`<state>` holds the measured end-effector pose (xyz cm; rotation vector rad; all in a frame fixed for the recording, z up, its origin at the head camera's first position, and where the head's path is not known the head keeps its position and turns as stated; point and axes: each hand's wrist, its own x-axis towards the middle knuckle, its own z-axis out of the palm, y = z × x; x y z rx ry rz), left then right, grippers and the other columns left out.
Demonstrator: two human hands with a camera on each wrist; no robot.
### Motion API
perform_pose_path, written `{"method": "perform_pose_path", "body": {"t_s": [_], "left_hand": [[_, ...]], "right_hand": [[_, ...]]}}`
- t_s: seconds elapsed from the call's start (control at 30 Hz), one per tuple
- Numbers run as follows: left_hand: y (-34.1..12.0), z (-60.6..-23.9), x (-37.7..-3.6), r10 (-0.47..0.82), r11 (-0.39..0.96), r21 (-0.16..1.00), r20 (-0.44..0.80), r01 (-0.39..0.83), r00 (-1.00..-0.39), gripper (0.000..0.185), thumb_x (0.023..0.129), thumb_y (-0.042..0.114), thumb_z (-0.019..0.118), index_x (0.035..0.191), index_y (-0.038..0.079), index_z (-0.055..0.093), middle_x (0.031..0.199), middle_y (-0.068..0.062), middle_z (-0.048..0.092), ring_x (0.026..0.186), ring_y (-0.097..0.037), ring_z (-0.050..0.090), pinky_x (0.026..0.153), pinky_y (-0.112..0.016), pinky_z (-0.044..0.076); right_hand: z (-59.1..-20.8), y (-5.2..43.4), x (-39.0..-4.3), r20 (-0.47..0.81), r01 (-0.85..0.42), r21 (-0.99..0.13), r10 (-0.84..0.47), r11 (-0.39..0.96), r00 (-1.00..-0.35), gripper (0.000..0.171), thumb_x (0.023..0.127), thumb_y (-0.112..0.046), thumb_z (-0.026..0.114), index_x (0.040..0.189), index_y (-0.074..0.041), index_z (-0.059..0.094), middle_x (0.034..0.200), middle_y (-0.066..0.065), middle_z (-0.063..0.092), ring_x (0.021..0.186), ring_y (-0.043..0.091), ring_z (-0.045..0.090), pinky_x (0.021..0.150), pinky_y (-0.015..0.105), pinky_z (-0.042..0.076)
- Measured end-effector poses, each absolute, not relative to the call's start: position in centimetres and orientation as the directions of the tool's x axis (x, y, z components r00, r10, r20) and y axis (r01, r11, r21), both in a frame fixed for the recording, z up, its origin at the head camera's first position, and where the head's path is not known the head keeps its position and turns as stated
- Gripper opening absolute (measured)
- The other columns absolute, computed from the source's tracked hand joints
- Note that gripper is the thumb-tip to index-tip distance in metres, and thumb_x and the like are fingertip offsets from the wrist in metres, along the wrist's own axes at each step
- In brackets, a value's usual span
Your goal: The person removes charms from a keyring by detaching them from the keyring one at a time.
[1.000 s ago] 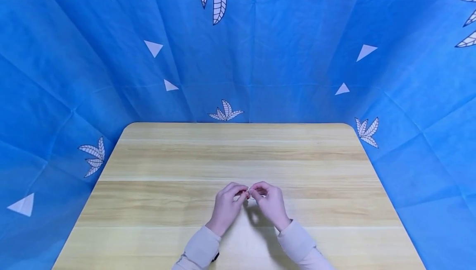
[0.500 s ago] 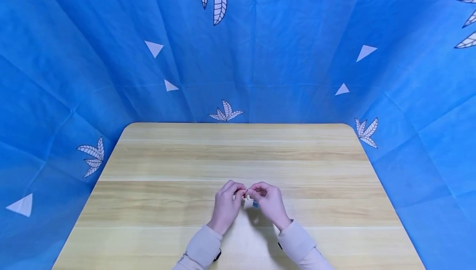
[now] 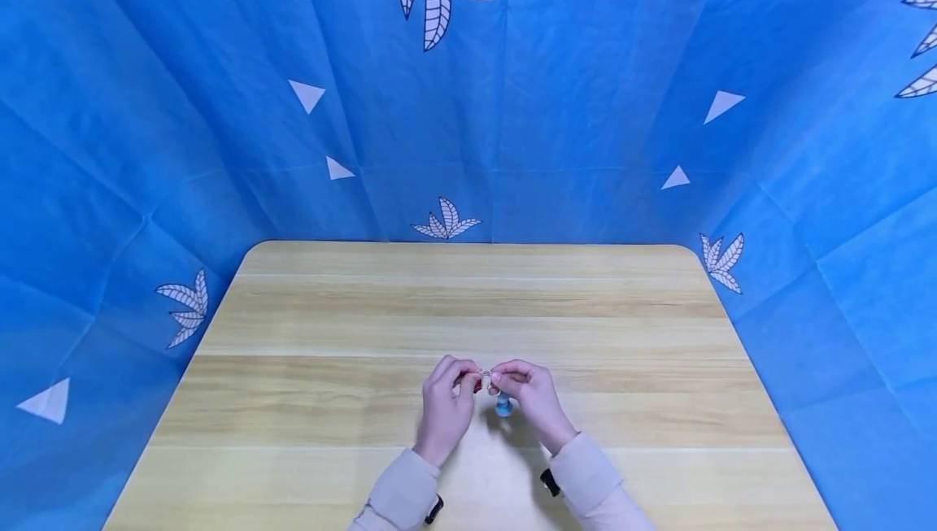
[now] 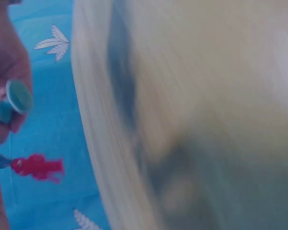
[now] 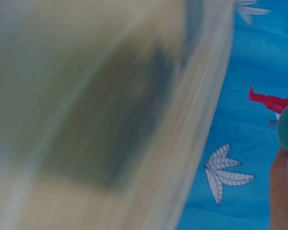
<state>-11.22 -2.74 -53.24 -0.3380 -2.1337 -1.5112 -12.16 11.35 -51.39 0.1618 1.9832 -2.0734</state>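
Left hand (image 3: 448,401) and right hand (image 3: 529,398) together pinch a small key ring (image 3: 486,375) between their fingertips (red (image 3: 477,385) and blue (image 3: 503,407) charms dangling); a loosened pinch could drop it.

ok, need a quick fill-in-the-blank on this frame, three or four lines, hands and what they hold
1. The left hand and the right hand meet above the light ____ table.
2. Between the fingertips is a thin metal ring with a small ____ charm hanging by the left hand.
3. Below the right hand hangs a small round ____ charm.
4. The backdrop is a ____ cloth printed with white leaves.

Missing words: wooden; red; teal; blue
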Motion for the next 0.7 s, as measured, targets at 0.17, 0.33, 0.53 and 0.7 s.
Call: {"method": "perform_pose_path", "body": {"t_s": [0.17,0.33,0.53,0.7], "left_hand": [[-2.5,-53.5,-11.0,-0.101,0.102,0.941,0.332,0.323,-0.938,0.01,0.08,-0.011,0.06,0.085,-0.002,0.063,0.084,-0.013,0.059,0.08,-0.021,0.063,0.074,-0.026,0.057],[-2.9,-53.5,-11.0,-0.059,0.093,0.964,0.254,0.248,-0.965,0.012,0.082,-0.006,0.061,0.093,-0.003,0.063,0.09,-0.013,0.063,0.085,-0.02,0.065,0.077,-0.022,0.055],[-3.5,-53.2,-11.1,0.019,0.154,0.94,0.306,0.305,-0.952,0.019,0.083,-0.005,0.06,0.102,-0.003,0.063,0.096,-0.016,0.063,0.087,-0.023,0.065,0.078,-0.021,0.055],[-3.7,-52.8,-11.1,0.065,0.243,0.907,0.337,0.343,-0.939,0.017,0.081,0.0,0.065,0.099,0.0,0.066,0.096,-0.008,0.064,0.086,-0.02,0.065,0.078,-0.019,0.054]], "right_hand": [[-51.4,11.6,-12.1,-0.309,0.32,-0.945,-0.136,-0.064,-0.941,0.022,0.082,-0.006,0.062,0.099,0.007,0.06,0.077,0.002,0.068,0.071,0.012,0.062,0.073,0.026,0.054],[-51.0,11.4,-12.0,-0.304,0.307,-0.951,-0.097,-0.021,-0.948,0.02,0.083,-0.006,0.061,0.1,0.006,0.06,0.082,0.009,0.068,0.074,0.013,0.062,0.076,0.027,0.053],[-50.6,11.0,-11.7,-0.248,0.244,-0.966,-0.046,0.08,-0.968,0.02,0.083,-0.008,0.063,0.099,0.004,0.061,0.088,0.014,0.065,0.072,0.014,0.06,0.067,0.024,0.054],[-50.8,10.9,-11.4,-0.223,0.219,-0.967,-0.015,0.129,-0.975,0.019,0.084,-0.01,0.063,0.097,0.003,0.062,0.086,0.01,0.066,0.074,0.012,0.059,0.068,0.023,0.053]]}}
